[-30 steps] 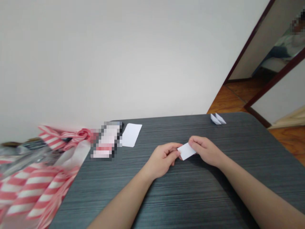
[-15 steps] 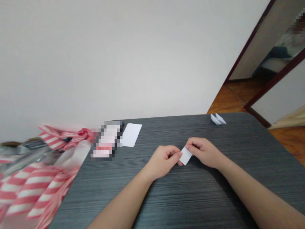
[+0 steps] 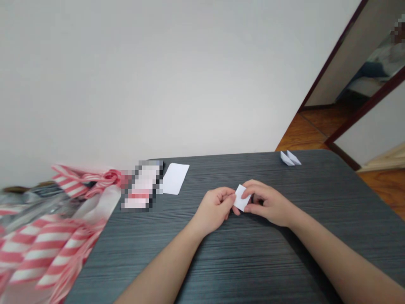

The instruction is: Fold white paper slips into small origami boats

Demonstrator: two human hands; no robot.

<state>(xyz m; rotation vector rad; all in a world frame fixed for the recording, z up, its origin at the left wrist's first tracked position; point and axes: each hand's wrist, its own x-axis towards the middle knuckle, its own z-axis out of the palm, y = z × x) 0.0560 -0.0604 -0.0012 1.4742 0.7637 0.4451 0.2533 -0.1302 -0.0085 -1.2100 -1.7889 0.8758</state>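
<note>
A small white piece of paper (image 3: 241, 199) is held up between my two hands over the dark table. My left hand (image 3: 214, 210) pinches its left edge between thumb and fingers. On the other side, my right hand (image 3: 268, 202) has its thumb at the lower corner and its index finger against the upper right part of the face. Whether the paper is folded in layers I cannot tell. At the far right of the table stand two folded white paper shapes (image 3: 290, 158), side by side with pointed ends.
White sheets of paper (image 3: 176, 178) lie at the back left of the table (image 3: 253, 261), beside a blurred-out phone-like object (image 3: 142, 185). Red-and-white striped bags (image 3: 47, 245) are heaped left of the table. A white wall (image 3: 190, 76) rises behind it; a doorway is at the right.
The paper has moved slightly up and left and turned a little. My right thumb has shifted from its upper edge to the lower corner, and the fingers have spread.
</note>
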